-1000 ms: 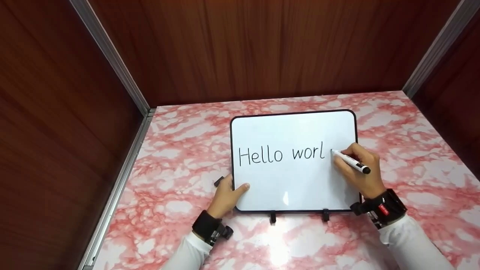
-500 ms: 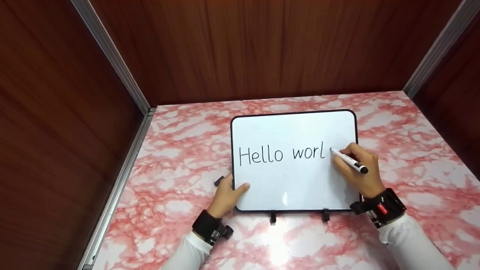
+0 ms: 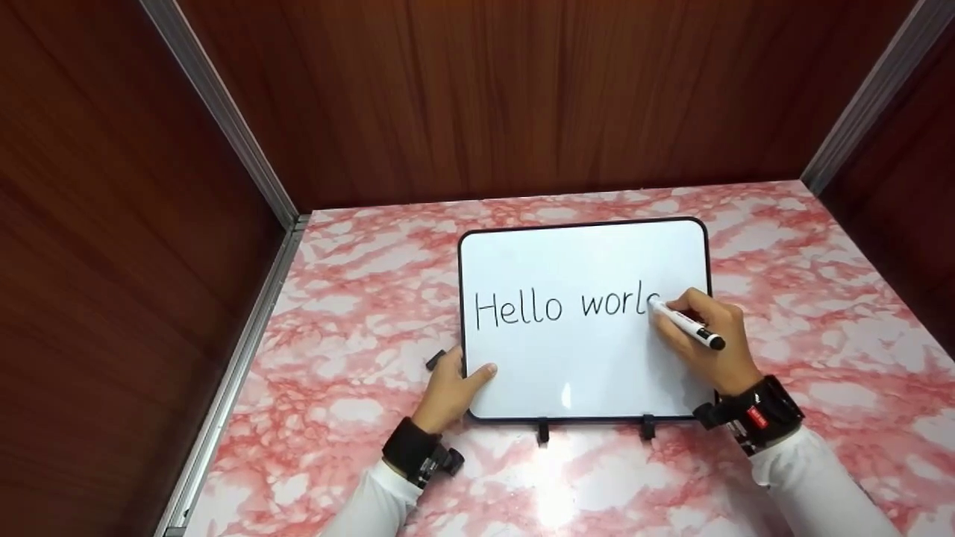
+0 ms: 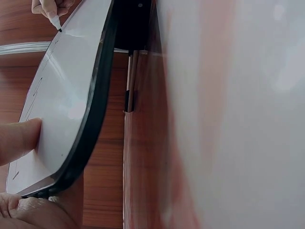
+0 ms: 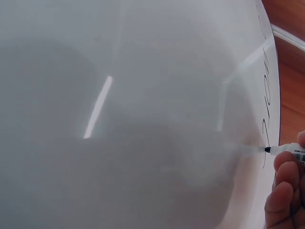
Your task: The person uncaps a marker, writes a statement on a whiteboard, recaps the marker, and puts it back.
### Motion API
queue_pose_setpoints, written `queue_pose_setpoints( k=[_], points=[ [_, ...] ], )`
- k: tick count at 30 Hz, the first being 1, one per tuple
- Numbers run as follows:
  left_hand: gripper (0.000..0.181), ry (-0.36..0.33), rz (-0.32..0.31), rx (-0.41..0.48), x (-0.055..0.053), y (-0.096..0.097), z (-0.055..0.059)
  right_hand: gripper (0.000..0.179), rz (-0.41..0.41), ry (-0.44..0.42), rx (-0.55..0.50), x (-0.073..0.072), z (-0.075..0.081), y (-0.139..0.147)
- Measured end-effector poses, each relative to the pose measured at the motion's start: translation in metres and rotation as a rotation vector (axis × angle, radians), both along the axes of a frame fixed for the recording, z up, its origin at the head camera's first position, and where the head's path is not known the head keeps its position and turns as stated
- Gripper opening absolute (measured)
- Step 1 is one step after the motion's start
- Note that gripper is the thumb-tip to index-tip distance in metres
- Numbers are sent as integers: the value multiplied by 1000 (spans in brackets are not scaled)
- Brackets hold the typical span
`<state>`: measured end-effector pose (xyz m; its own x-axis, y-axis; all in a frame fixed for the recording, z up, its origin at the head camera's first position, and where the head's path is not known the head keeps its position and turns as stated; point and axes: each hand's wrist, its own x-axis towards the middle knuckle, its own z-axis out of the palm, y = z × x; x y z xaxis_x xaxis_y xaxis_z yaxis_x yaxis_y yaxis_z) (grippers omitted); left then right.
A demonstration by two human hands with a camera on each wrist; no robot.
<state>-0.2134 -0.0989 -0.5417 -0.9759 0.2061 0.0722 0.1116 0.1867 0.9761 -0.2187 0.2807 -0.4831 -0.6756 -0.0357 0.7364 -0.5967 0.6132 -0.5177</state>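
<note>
A whiteboard point(image 3: 567, 365) with a black frame stands tilted back on the table, bearing the handwriting "Hello worl" and a curved stroke after it. My right hand point(image 3: 712, 339) pinches a white marker point(image 3: 683, 322) with a black end, its tip at the last stroke. In the right wrist view the marker's black tip point(image 5: 268, 150) is right at the board's surface. My left hand point(image 3: 448, 388) grips the board's lower left edge, thumb on the front face; in the left wrist view the thumb point(image 4: 21, 138) lies on the white surface and the other fingers are behind.
Two black stand feet point(image 3: 543, 431) stick out below the board's lower edge, and another dark stand part point(image 3: 436, 361) shows at its left. The table point(image 3: 351, 358) has a red and white marbled top. Dark wood panels point(image 3: 522, 97) with metal edge strips enclose it.
My right hand has moved the marker slightly left and down, and a curved stroke now shows after the "l". My left hand and the board have stayed in place.
</note>
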Motion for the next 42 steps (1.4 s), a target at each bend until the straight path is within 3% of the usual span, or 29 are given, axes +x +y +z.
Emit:
queue_pose_setpoints(
  k=[16, 33, 42],
  points=[
    [40, 0, 12, -35, 0, 0, 0, 25, 5, 14, 1, 3, -4, 1],
    [40, -5, 15, -46, 0, 0, -1, 26, -45, 11, -1, 5, -4, 9],
    [44, -35, 5, -6, 1, 0, 0, 18, -73, 17, -36, -1, 9, 8]
  ],
)
